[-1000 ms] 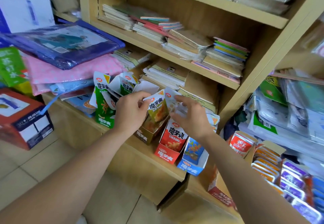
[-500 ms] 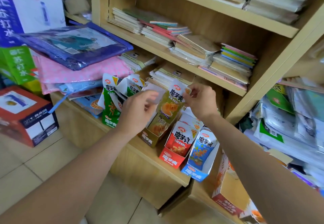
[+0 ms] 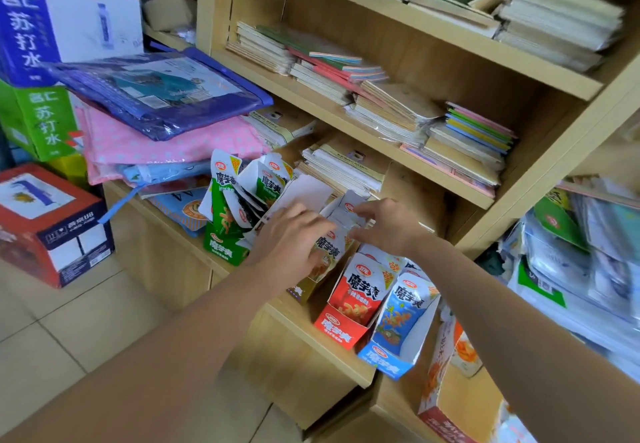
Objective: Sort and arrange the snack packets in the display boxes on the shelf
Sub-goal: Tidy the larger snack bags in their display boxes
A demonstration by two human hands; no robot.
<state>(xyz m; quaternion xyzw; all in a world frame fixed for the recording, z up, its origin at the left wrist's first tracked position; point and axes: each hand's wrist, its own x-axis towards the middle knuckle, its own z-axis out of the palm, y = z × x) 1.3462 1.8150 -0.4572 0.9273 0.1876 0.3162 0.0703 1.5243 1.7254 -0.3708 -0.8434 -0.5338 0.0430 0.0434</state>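
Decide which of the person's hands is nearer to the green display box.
Left. The left hand is close beside the green display box, just to its right; the right hand, pinching snack packets, is farther right, beyond the left hand.

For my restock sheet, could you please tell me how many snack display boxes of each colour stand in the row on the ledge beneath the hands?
Green display box: 1
Gold display box: 1
Red display box: 1
Blue display box: 1
Total: 4
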